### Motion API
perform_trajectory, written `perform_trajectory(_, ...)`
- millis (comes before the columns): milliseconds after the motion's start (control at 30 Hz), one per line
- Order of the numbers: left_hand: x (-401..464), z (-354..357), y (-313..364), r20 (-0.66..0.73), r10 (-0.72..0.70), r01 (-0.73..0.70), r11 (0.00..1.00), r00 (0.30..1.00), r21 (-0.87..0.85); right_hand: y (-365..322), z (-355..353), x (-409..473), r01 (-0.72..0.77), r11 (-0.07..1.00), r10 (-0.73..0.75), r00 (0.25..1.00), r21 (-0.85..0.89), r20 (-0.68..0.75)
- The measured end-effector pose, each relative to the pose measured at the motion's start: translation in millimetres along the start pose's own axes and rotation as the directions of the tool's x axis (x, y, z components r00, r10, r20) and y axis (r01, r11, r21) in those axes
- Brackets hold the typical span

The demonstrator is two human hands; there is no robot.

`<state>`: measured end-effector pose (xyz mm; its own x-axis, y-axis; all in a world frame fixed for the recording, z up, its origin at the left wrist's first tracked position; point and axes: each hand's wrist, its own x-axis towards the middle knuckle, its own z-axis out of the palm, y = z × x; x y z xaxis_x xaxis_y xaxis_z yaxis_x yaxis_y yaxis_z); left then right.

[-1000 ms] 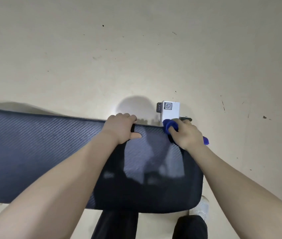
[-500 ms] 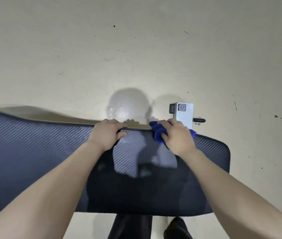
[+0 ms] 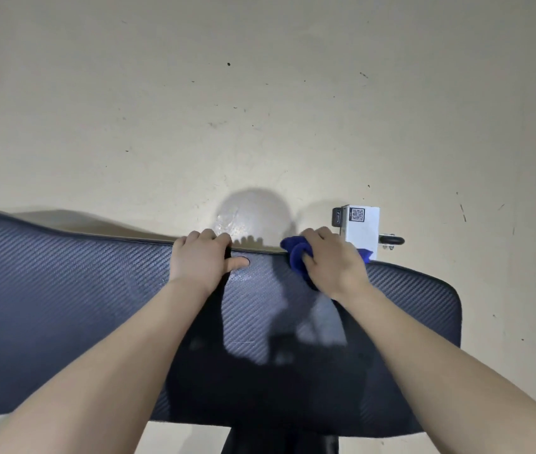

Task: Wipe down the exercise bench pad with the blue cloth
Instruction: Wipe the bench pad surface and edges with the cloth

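Note:
The dark, carbon-weave bench pad (image 3: 63, 306) stretches across the lower half of the view, its rounded end at the right. My right hand (image 3: 333, 262) presses a bunched blue cloth (image 3: 296, 253) onto the pad's far edge; most of the cloth is hidden under the hand. My left hand (image 3: 202, 260) grips the same far edge a little to the left, fingers curled over the rim and thumb lying on top of the pad.
A white metal frame post (image 3: 361, 227) with a QR sticker and a black knob (image 3: 391, 240) stands just beyond the pad, behind my right hand. Pale, speckled floor (image 3: 260, 109) fills the upper view. A dark bench support shows below the pad's near edge.
My right hand has slid the cloth leftward along the pad's far edge, away from its rounded end. The left hand keeps its grip on the edge.

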<state>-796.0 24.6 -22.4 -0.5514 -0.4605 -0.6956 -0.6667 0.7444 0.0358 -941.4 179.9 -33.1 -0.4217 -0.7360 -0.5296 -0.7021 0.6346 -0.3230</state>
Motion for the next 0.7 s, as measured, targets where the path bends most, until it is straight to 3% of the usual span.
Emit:
perform_trajectory(167, -1.8, 0.4, 0.6, -0.026, -0.026, 0.025, 0.998, 0.999, -0.050, 32.5, -9.2, -6.3, -0.257, 0.966, 0.259, 0.963, 0.043, -0.067)
perform_trajectory(267, -3.0, -0.4, 2.3, -0.035, -0.037, 0.034, 0.996, 0.999, -0.081, -11.2, 5.3, 5.4, -0.164, 0.986, 0.161, 0.984, -0.041, -0.071)
perform_trajectory(367, 1.1, -3.4, 0.9, -0.019, -0.043, 0.041, 0.995, 0.999, -0.096, -42.1, 16.2, 8.7, 0.035, 0.997, -0.031, 0.998, 0.067, -0.050)
perform_trajectory(467, 3.9, -7.5, -0.4, 0.014, -0.041, 0.042, 0.996, 0.999, -0.083, -12.2, 2.5, 5.3, 0.167, 0.968, -0.180, 0.982, 0.188, 0.053)
perform_trajectory(533, 3.5, -7.7, -0.2, 0.020, -0.054, 0.055, 0.995, 0.998, -0.088, 24.8, -6.6, 3.5, 0.120, 0.985, -0.132, 0.986, 0.120, 0.101)
perform_trajectory(633, 2.6, -5.6, 0.7, 0.000, -0.051, 0.051, 0.995, 0.999, -0.081, 52.7, -13.5, -1.1, -0.087, 0.987, 0.070, 0.990, 0.137, 0.122)
perform_trajectory(700, 3.1, -4.9, -0.8, 0.011, -0.057, 0.058, 0.995, 0.998, -0.080, 36.2, -9.2, -2.2, -0.059, 0.990, 0.042, 0.991, 0.129, 0.127)
